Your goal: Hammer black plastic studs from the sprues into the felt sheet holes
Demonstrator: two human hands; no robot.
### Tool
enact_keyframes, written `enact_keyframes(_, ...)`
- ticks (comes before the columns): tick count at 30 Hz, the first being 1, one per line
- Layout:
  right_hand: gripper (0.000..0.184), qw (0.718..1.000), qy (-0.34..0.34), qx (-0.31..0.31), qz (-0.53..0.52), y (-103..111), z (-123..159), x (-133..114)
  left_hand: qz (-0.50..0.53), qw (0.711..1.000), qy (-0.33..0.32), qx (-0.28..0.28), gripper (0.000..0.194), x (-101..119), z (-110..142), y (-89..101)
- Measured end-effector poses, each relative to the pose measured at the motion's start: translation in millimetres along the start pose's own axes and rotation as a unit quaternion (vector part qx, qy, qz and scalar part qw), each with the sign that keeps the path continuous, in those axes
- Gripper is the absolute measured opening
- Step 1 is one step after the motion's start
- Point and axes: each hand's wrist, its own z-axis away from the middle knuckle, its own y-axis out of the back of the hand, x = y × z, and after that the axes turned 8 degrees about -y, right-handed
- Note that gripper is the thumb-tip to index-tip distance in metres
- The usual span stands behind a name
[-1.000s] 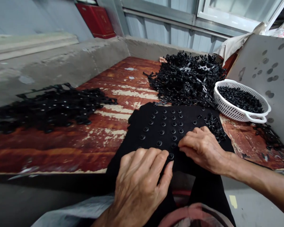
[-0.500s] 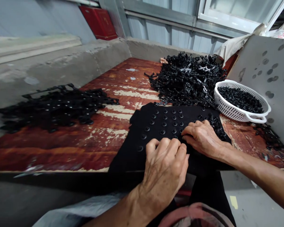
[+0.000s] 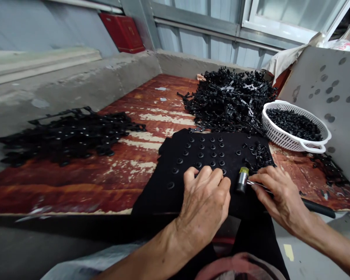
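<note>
A black cloth pad (image 3: pixel 175 167) lies at the near edge of a worn red wooden table (image 3: pixel 128 171), with rows of several small black round parts (image 3: pixel 205 149) set on it. My left hand (image 3: pixel 205 200) rests on the pad, its fingers curled down over the parts nearest me. My right hand (image 3: pixel 280 194) is closed round the thin shaft of a small hammer (image 3: pixel 242 179); its black and yellow head sits on the pad just right of my left fingers. A loose cluster of small black parts (image 3: pixel 262 153) lies at the pad's right edge.
A big heap of black plastic strips (image 3: pixel 230 99) is piled at the back. A flatter pile of black strips (image 3: pixel 67 134) lies left. A white slotted basket (image 3: pixel 294 140) of small black parts sits right, beside a grey spotted board (image 3: pixel 338 101). A concrete ledge (image 3: pixel 76 81) bounds the table.
My right hand left the parts on the pad, drew back toward me to the right, and now grips the small hammer. My left hand slid right and forward over the pad.
</note>
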Motion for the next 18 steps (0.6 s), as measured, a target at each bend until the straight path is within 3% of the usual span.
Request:
enact_keyframes(4,0.023,0.998,-0.008,0.057,0.027,-17,23,5,-0.002,1.000,0.008,-0.004,0.019,0,3,-1.8)
enact_keyframes(10,0.025,0.991,0.014,0.126,0.046,-38,27,13,0.001,1.000,0.022,0.002,0.009,-9,1,6.4)
enact_keyframes(13,0.026,0.984,0.039,0.162,0.062,-47,26,19,-0.020,0.998,0.051,-0.016,0.016,-43,-26,6.4)
enact_keyframes(18,0.024,0.972,0.025,0.215,0.088,-66,25,25,0.031,0.987,0.132,-0.091,0.022,-135,-101,-17.3)
